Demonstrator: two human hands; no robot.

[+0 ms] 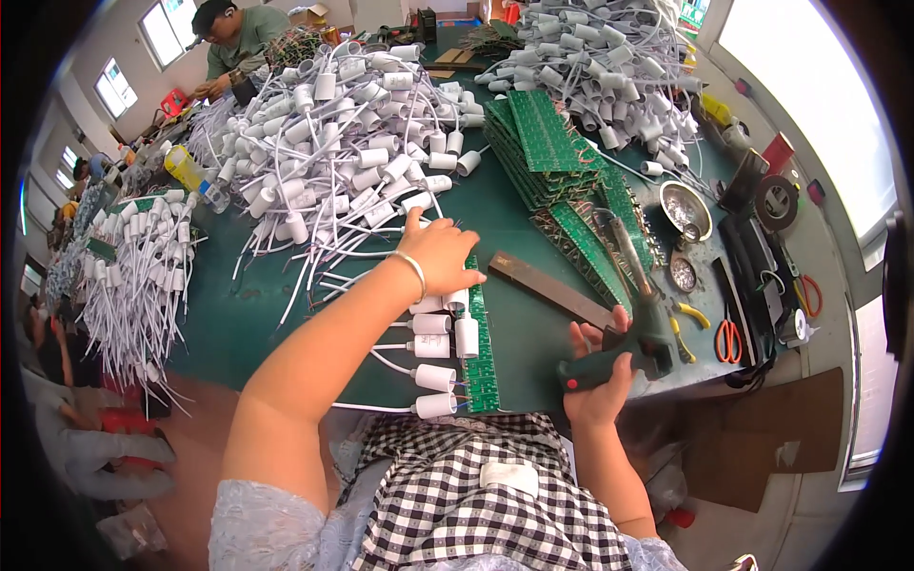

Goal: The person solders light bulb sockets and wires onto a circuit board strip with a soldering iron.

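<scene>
My left hand reaches over the far end of a narrow green circuit board strip, its fingers apart. Its fingertips are beside a white cylindrical lamp holder at the near edge of a large heap; whether they touch it I cannot tell. Along the strip's left side lie several white lamp holders with wires toward the board, and one rests upright across it. In my right hand is a dark green soldering gun, its metal nozzle pointing away from me, off the strip.
Big heaps of wired white lamp holders cover the far left and far right. Stacked green circuit boards stand between them. A flat metal bar, yellow pliers, orange-handled scissors and a metal bowl lie rightward. Another person sits opposite.
</scene>
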